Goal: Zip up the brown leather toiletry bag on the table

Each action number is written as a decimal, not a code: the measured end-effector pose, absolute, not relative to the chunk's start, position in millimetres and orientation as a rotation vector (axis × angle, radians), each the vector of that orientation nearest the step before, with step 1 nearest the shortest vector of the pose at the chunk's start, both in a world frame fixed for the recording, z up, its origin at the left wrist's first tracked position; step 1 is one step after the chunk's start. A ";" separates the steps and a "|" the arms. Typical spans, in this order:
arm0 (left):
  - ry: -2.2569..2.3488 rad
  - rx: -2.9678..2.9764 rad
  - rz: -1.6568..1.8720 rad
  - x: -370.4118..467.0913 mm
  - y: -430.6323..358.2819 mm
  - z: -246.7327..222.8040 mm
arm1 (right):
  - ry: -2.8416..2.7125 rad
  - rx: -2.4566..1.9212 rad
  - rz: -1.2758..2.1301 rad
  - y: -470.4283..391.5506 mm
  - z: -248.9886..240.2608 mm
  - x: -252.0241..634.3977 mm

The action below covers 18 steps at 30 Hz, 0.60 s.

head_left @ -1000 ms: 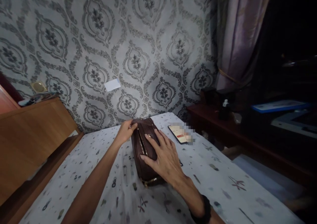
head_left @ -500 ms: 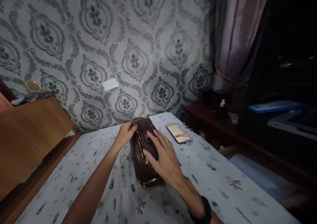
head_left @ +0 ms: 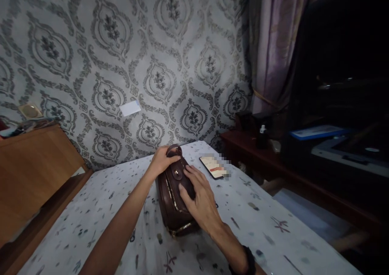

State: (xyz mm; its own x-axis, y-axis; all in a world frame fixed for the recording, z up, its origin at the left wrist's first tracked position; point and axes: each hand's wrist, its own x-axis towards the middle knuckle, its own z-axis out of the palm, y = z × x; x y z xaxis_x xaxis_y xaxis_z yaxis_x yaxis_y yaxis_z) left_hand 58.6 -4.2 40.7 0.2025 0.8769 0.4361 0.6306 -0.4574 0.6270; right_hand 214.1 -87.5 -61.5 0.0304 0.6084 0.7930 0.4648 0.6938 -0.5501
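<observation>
A dark brown leather bag [head_left: 170, 204] with gold zippers lies on a bed covered by a white patterned sheet [head_left: 267, 226]. My left hand [head_left: 162, 161] grips the bag's far end, where a small loop handle sticks up. My right hand [head_left: 199, 200] rests flat on top of the bag, fingers spread over a flap with a snap. A black band is on my right wrist.
A smartphone [head_left: 211, 167] with a lit screen lies on the sheet just right of the bag. A wooden headboard [head_left: 33, 173] stands at the left. A dark wooden side table [head_left: 273, 161] with small bottles stands at the right, under a curtain. Patterned wallpaper is behind.
My left hand has closed around the bag's far end and loop. My right hand slid slightly along the top toward the flap. The bag tilted a little.
</observation>
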 end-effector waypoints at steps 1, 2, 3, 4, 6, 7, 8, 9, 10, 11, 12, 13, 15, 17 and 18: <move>1.436 2.176 1.095 60.8 -1.8 40.8 | -1.612 -0.897 0.135 -88.4 -59.8 214.6; 1.459 2.166 1.074 62.5 0.5 40.3 | -1.625 -0.900 0.136 -89.6 -57.9 215.1; 1.485 2.146 1.057 63.7 2.6 39.1 | -1.640 -0.904 0.137 -91.0 -55.9 215.8; 1.508 2.125 1.046 64.4 4.6 37.4 | -1.656 -0.906 0.140 -92.5 -53.9 216.5; 1.542 2.094 1.046 64.3 8.2 33.2 | -1.679 -0.910 0.145 -95.3 -50.4 218.0; 1.552 2.086 1.054 63.7 9.7 31.2 | -1.686 -0.911 0.146 -96.5 -49.2 218.6; 1.563 2.076 1.063 62.8 11.1 29.4 | -1.692 -0.912 0.148 -97.5 -48.2 218.9; 1.575 2.067 1.072 62.0 12.2 27.9 | -1.697 -0.916 0.148 -98.4 -47.7 219.1; 1.584 2.057 1.080 61.3 13.0 26.8 | -1.701 -0.923 0.147 -99.2 -47.4 219.1; 1.592 2.049 1.088 60.9 13.5 26.1 | -1.702 -0.930 0.143 -99.8 -47.4 218.8; 1.598 2.041 1.094 60.8 13.6 25.8 | -1.703 -0.936 0.136 -100.2 -47.6 218.5; 1.602 2.035 1.099 61.1 13.4 25.7 | -1.703 -0.940 0.129 -100.5 -47.9 218.1; 1.606 2.026 1.107 62.4 12.0 26.2 | -1.707 -0.937 0.111 -100.7 -48.7 217.4; 1.610 2.024 1.113 64.2 9.5 27.2 | -1.713 -0.931 0.091 -100.3 -49.5 217.0; 1.613 2.024 1.116 65.0 8.0 27.7 | -1.717 -0.930 0.082 -99.9 -49.9 216.8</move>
